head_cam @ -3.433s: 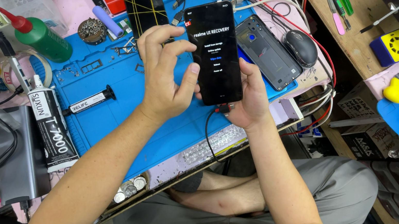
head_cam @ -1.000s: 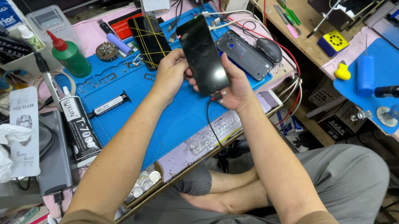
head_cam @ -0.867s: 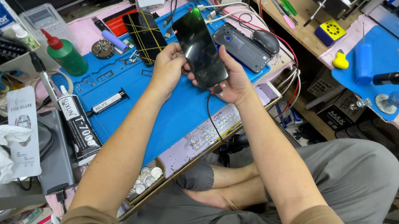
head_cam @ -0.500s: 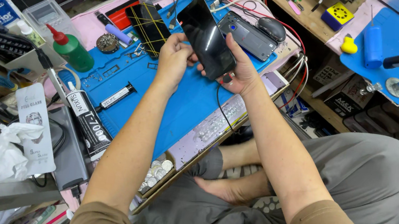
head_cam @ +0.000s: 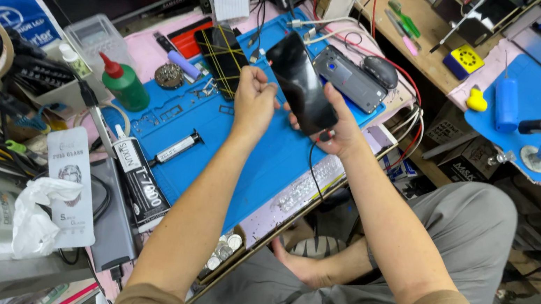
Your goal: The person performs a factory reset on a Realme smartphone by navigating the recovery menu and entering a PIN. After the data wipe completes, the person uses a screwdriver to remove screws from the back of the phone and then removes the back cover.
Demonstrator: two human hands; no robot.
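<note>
Phone [head_cam: 302,84] held tilted above blue mat's [head_cam: 216,137] far edge, dark screen up for viewing | left hand [head_cam: 254,100] pinched its side | right hand [head_cam: 338,123] clasped lower end, cable [head_cam: 311,167] dangling.

Single head view, steep downward, probably arm's-length above blue mat [head_cam: 234,161].

A cluttered pink workbench [head_cam: 157,51] stands beside a second, perhaps wooden, bench [head_cam: 436,27].
</note>
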